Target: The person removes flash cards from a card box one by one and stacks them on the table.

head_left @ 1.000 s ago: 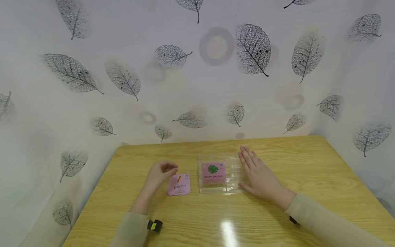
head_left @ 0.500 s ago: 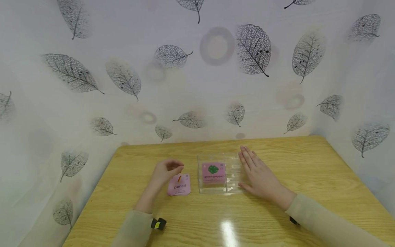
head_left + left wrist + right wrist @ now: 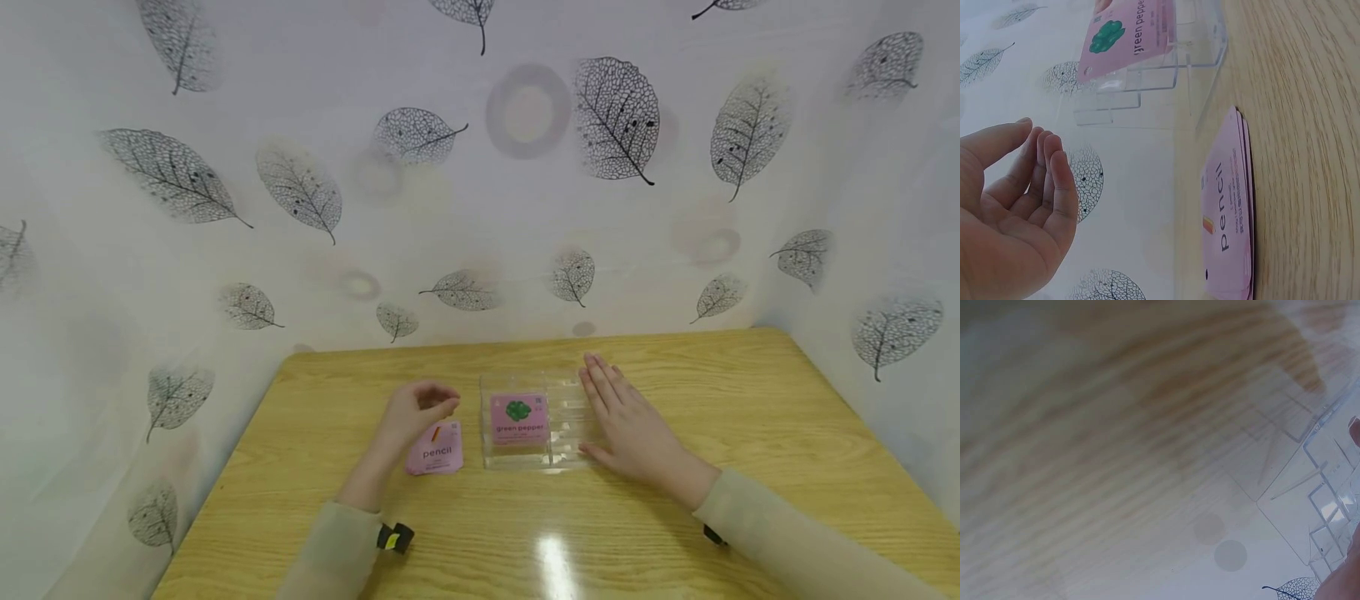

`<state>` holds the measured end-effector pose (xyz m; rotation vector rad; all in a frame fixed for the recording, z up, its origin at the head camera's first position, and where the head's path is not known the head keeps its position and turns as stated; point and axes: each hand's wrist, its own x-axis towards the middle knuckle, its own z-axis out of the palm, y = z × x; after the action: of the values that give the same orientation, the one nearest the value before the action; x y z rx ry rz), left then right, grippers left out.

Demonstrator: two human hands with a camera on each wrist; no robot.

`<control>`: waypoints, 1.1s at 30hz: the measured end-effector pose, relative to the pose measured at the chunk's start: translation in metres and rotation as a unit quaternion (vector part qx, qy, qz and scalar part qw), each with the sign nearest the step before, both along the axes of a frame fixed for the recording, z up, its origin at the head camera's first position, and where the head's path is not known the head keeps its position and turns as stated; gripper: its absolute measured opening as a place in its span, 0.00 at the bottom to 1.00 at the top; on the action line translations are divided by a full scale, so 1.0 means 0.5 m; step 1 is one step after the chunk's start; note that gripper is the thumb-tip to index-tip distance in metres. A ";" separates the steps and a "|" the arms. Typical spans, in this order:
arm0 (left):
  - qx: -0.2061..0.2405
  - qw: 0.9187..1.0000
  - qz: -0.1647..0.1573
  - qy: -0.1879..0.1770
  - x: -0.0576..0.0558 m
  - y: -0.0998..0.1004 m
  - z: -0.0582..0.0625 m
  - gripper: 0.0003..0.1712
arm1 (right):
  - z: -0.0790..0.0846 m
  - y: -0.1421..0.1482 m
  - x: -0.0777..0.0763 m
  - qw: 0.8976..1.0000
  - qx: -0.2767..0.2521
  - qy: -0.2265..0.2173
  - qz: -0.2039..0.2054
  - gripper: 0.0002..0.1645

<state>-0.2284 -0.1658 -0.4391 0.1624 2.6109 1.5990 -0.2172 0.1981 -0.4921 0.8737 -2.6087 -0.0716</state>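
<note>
The pink pencil cards (image 3: 437, 452) lay on the wooden table (image 3: 480, 521) at about six o'clock from the left hand's (image 3: 414, 417) fingertips, below and apart from them. That hand hovered with fingers loosely bent, thumb near the index tip, released and gripping nothing; seen from the head, it covered the pile's eleven-o'clock corner. At about four o'clock from the same fingertips, the green pepper card (image 3: 519, 419) leaned in the clear stand (image 3: 516, 460), whose near wall rose between them. The right hand (image 3: 637, 433), fingers straight and together, lay along the stand's three-o'clock end, grasping nothing. A patterned backdrop (image 3: 480, 217) rose at twelve o'clock. There were two hands, one stand, one green pepper card in sight and one pile of several cards, their exact number impossible to tell.
</note>
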 end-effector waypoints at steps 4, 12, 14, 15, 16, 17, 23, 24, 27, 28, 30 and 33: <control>0.002 1.000 -0.005 0.005 0.003 0.009 0.005 0.08 | 0.000 0.000 0.000 1.000 0.003 -0.007 -0.004 0.71; 0.015 1.000 -0.013 0.004 0.003 0.022 0.011 0.08 | -0.002 0.001 -0.002 1.000 0.001 -0.008 -0.003 0.72; 0.018 1.000 -0.019 0.006 0.002 0.024 0.010 0.09 | 0.000 0.001 -0.002 1.000 0.002 -0.015 -0.006 0.71; 0.018 1.000 -0.022 0.007 0.001 0.024 0.010 0.09 | 0.001 0.000 -0.002 1.000 0.004 -0.019 -0.008 0.71; 0.018 0.999 -0.025 0.009 0.000 0.026 0.009 0.09 | 0.001 0.000 -0.002 1.000 0.006 -0.022 -0.010 0.71; 0.019 0.999 -0.027 0.009 -0.001 0.027 0.008 0.08 | 0.002 0.000 -0.002 1.000 0.007 -0.025 -0.011 0.71; 0.024 0.999 -0.034 0.010 -0.001 0.034 0.008 0.09 | 0.005 -0.001 -0.001 0.999 0.013 -0.031 -0.015 0.71; 0.023 0.999 -0.035 0.010 0.000 0.035 0.009 0.09 | 0.005 -0.001 -0.002 0.999 0.013 -0.031 -0.015 0.71; 0.025 0.999 -0.040 0.012 0.000 0.038 0.010 0.09 | 0.004 -0.001 -0.002 0.999 0.011 -0.031 -0.014 0.71; 0.025 0.999 -0.039 0.011 0.000 0.040 0.009 0.09 | 0.004 -0.001 -0.002 0.999 0.010 -0.031 -0.014 0.71; 0.028 0.999 -0.042 0.011 -0.001 0.042 0.008 0.09 | 0.003 -0.001 -0.002 1.000 0.007 -0.027 -0.011 0.71; 0.032 0.998 -0.045 0.013 -0.003 0.046 0.006 0.09 | 0.001 0.000 -0.002 1.000 0.000 -0.018 -0.006 0.72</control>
<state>-0.2299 -0.1428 -0.4361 0.3024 2.5326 1.6621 -0.2184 0.1980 -0.4917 0.8664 -2.6475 -0.0612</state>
